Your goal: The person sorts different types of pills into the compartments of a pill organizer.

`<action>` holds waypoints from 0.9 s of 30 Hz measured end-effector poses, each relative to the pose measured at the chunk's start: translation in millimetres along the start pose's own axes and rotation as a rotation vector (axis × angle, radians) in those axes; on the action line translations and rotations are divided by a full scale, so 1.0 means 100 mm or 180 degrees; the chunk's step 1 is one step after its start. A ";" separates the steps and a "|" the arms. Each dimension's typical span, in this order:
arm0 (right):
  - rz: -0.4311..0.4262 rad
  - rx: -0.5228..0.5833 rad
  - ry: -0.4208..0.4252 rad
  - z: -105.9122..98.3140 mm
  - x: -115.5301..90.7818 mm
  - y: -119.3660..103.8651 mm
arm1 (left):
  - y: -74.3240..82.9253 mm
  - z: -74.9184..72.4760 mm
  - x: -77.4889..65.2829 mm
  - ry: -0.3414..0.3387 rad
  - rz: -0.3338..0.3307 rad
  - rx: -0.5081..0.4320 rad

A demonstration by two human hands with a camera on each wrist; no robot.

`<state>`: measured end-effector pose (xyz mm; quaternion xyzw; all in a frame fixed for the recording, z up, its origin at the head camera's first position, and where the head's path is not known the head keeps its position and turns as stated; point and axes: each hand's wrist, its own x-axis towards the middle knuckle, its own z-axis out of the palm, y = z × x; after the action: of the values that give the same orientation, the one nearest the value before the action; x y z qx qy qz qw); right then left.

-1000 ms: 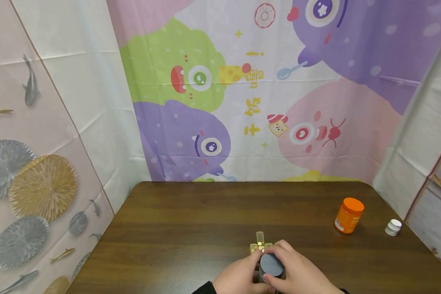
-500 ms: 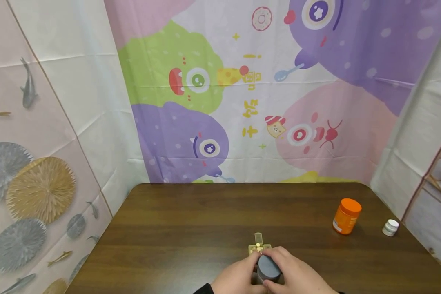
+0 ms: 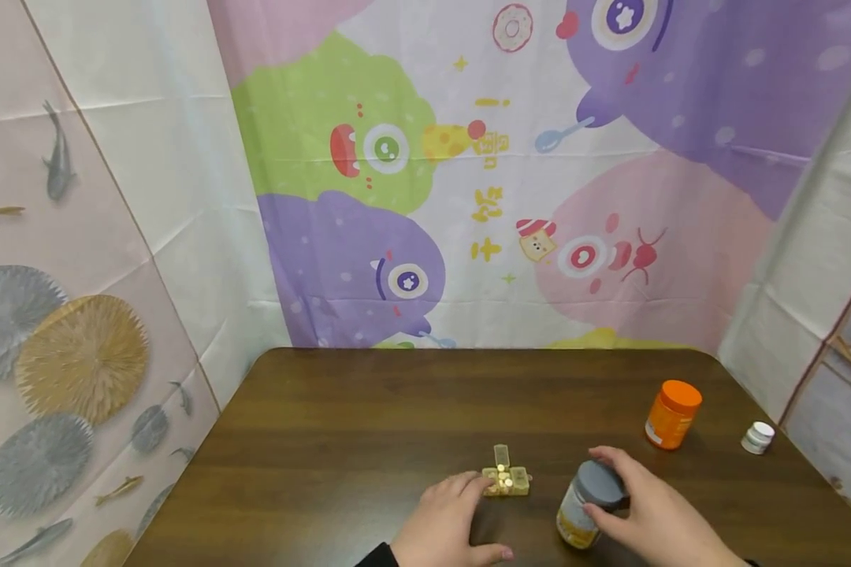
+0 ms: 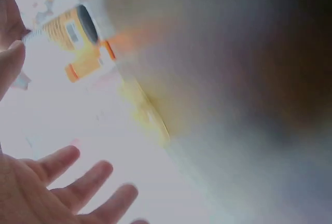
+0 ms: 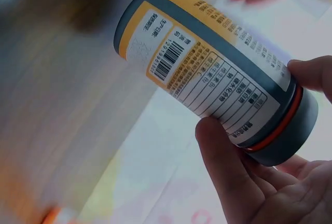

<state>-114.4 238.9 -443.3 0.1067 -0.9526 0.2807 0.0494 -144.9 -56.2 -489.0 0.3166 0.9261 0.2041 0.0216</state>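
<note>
In the head view my right hand grips a bottle with a grey lid and a white-and-yellow label around its top. The right wrist view shows the same bottle from its printed side, with a barcode and a table of text. My left hand is spread over the table, fingertips beside a small yellow see-through pill box. One lid of that box stands up, and pale tablets lie inside. In the left wrist view the left fingers are extended with nothing between them.
An orange jar stands at the right of the brown table. Further right, near the table's edge, is a small white bottle. Printed cloths hang behind and at the sides.
Both hands were together around the grey-lidded bottle in front of the pill box. Now the left hand has let go and shifted left, while the right hand has carried the bottle right.
</note>
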 end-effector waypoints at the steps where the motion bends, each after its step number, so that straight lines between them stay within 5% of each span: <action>1: 0.0075 -0.0055 0.0058 -0.06 -0.01 0.10 | -0.02 -0.01 -0.02 0.0086 -0.0004 0.0183; 9: 0.0588 -0.0567 0.0264 -0.63 0.02 0.97 | -0.18 -0.10 -0.13 0.0281 -0.0384 0.0523; 15: 0.1130 -0.0604 0.0154 -0.89 0.20 1.43 | -0.23 -0.13 -0.17 0.0395 -0.0396 0.0583; 27: 0.1277 -0.0634 0.0266 -0.90 0.57 1.73 | -0.25 -0.13 -0.17 0.0411 -0.0508 0.0524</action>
<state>-206.4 419.3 -449.8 -0.1020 -0.9748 0.1936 0.0423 -148.1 -88.8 -488.6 0.2287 0.9614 0.1449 -0.0480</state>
